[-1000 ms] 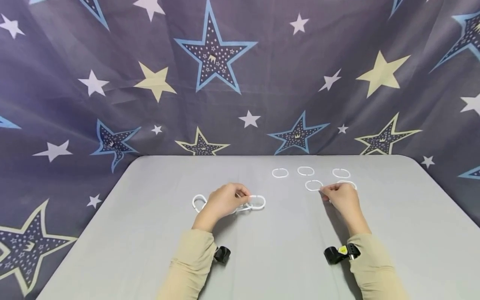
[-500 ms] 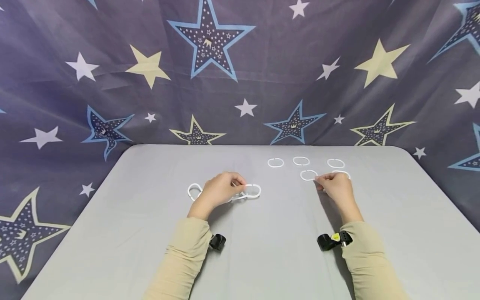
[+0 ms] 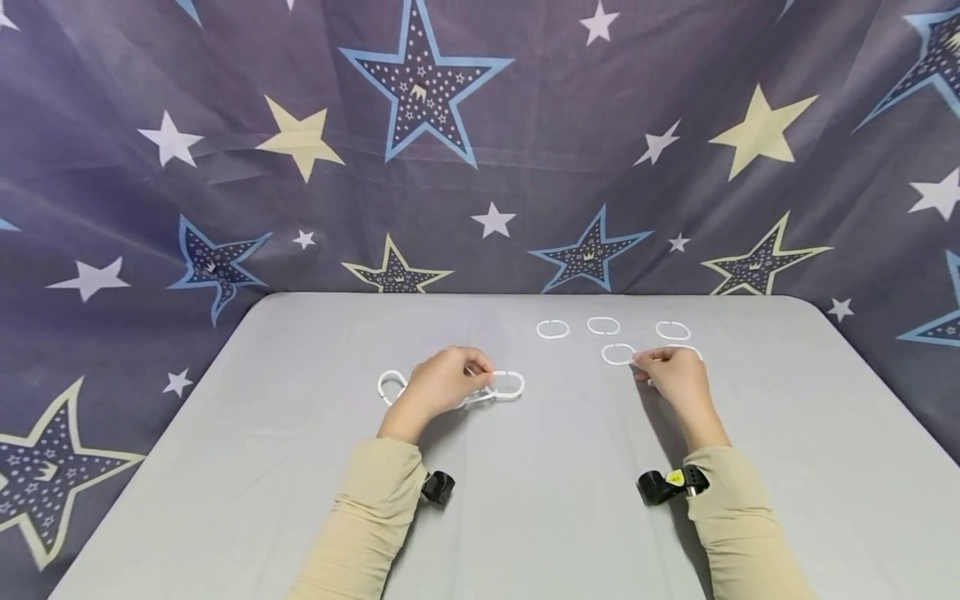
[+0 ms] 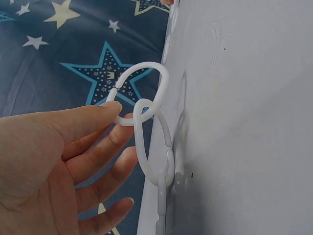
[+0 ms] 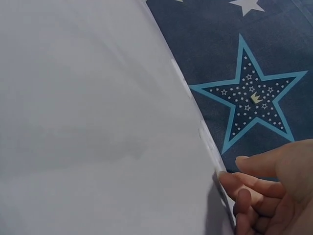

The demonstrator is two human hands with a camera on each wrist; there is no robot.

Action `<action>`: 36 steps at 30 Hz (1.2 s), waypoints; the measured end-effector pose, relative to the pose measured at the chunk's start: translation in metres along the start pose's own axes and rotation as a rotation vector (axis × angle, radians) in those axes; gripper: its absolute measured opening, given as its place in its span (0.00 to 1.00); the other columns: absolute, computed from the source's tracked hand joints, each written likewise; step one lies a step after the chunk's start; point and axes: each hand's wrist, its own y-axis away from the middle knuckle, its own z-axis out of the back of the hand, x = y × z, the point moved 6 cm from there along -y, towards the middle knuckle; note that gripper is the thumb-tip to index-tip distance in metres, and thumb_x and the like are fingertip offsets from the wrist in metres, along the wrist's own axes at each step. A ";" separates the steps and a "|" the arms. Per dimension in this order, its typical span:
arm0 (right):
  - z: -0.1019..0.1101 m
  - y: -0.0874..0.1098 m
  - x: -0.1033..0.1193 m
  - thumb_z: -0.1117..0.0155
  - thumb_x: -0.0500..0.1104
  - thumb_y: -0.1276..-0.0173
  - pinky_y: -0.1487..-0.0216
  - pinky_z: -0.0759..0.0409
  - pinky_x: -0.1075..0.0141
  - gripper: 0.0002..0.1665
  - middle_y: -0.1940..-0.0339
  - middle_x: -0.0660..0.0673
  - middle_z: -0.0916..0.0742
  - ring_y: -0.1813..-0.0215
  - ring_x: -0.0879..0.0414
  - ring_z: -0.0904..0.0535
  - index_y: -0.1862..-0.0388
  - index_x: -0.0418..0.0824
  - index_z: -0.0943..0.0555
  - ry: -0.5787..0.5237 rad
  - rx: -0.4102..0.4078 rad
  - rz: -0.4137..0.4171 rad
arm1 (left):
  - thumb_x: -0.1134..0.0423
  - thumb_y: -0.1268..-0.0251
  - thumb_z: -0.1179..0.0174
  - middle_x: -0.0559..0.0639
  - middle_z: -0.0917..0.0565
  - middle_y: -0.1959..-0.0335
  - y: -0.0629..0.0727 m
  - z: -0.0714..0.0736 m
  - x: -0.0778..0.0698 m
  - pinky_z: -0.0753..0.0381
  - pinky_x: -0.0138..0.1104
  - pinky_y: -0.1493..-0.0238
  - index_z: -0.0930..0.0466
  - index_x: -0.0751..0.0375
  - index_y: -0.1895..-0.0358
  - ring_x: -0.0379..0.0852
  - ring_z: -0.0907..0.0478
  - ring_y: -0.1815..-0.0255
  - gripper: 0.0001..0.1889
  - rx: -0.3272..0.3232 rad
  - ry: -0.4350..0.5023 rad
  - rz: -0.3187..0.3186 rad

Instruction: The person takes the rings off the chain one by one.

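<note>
In the head view my left hand (image 3: 444, 382) pinches the end link (image 4: 164, 81) of a chain of white plastic links (image 3: 480, 396). The left wrist view shows that link between thumb and forefinger, its small gap beside the thumb, with a second link (image 4: 139, 139) hooked through it and more hanging below. Part of the chain is hidden behind this hand; one link (image 3: 391, 385) shows at its left. My right hand (image 3: 678, 383) is over the table, fingertips right at the edge of a loose white link (image 3: 617, 354). Its thumb and forefinger stand apart in the right wrist view.
Three loose white links, a left one (image 3: 552, 329), a middle one (image 3: 603, 326) and a right one (image 3: 672, 331), lie farther back on the grey table (image 3: 555, 500). Another link (image 3: 693, 350) is partly covered by my right hand. A star-patterned cloth (image 3: 525, 150) hangs behind.
The head view has tipped down slightly, so everything sits a bit higher in it. Both hands keep their places at the links.
</note>
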 end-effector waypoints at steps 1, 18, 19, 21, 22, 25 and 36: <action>0.000 -0.001 0.000 0.35 0.43 0.31 0.73 0.29 0.72 0.17 0.77 0.43 0.12 0.76 0.61 0.19 0.56 0.28 0.15 -0.006 -0.001 0.000 | 0.56 0.34 0.35 0.36 0.16 0.67 0.000 0.000 0.000 0.26 0.44 0.53 0.14 0.47 0.61 0.38 0.22 0.66 0.03 0.000 0.000 -0.001; -0.004 0.003 0.026 0.37 0.44 0.29 0.74 0.24 0.70 0.18 0.73 0.40 0.11 0.70 0.50 0.15 0.53 0.29 0.16 -0.063 0.014 0.066 | 0.56 0.34 0.35 0.37 0.16 0.66 0.003 0.002 0.001 0.26 0.43 0.52 0.13 0.47 0.61 0.38 0.22 0.64 0.03 -0.017 -0.005 0.002; -0.004 0.004 0.029 0.37 0.44 0.28 0.74 0.24 0.70 0.18 0.72 0.40 0.11 0.69 0.48 0.15 0.52 0.29 0.16 -0.066 0.017 0.069 | 0.56 0.34 0.35 0.37 0.16 0.66 0.003 0.002 0.000 0.25 0.43 0.52 0.13 0.47 0.61 0.38 0.22 0.64 0.03 -0.015 -0.004 0.000; -0.003 0.005 0.032 0.37 0.45 0.28 0.73 0.24 0.69 0.19 0.71 0.40 0.11 0.67 0.46 0.15 0.51 0.29 0.16 -0.075 0.025 0.074 | 0.56 0.34 0.36 0.37 0.16 0.66 0.003 0.001 -0.001 0.25 0.43 0.52 0.13 0.47 0.61 0.38 0.22 0.65 0.03 -0.010 -0.001 -0.005; -0.002 0.006 0.034 0.38 0.45 0.28 0.72 0.24 0.69 0.19 0.71 0.40 0.11 0.66 0.45 0.15 0.50 0.29 0.17 -0.077 0.026 0.077 | 0.56 0.34 0.36 0.37 0.16 0.66 0.002 0.000 -0.002 0.25 0.43 0.53 0.13 0.47 0.61 0.38 0.22 0.65 0.03 -0.009 0.000 -0.009; -0.001 0.008 0.040 0.38 0.45 0.28 0.72 0.25 0.69 0.20 0.69 0.39 0.11 0.67 0.46 0.16 0.50 0.29 0.17 -0.074 0.032 0.096 | 0.56 0.33 0.36 0.37 0.16 0.67 0.001 -0.001 -0.004 0.25 0.42 0.53 0.14 0.46 0.61 0.38 0.22 0.66 0.03 -0.004 0.002 -0.016; -0.014 0.017 0.063 0.36 0.41 0.29 0.73 0.24 0.71 0.16 0.71 0.38 0.11 0.72 0.47 0.18 0.52 0.27 0.17 -0.147 0.056 0.157 | 0.56 0.33 0.35 0.36 0.16 0.68 0.002 0.001 -0.002 0.25 0.42 0.53 0.14 0.46 0.62 0.37 0.23 0.67 0.03 -0.003 0.001 0.000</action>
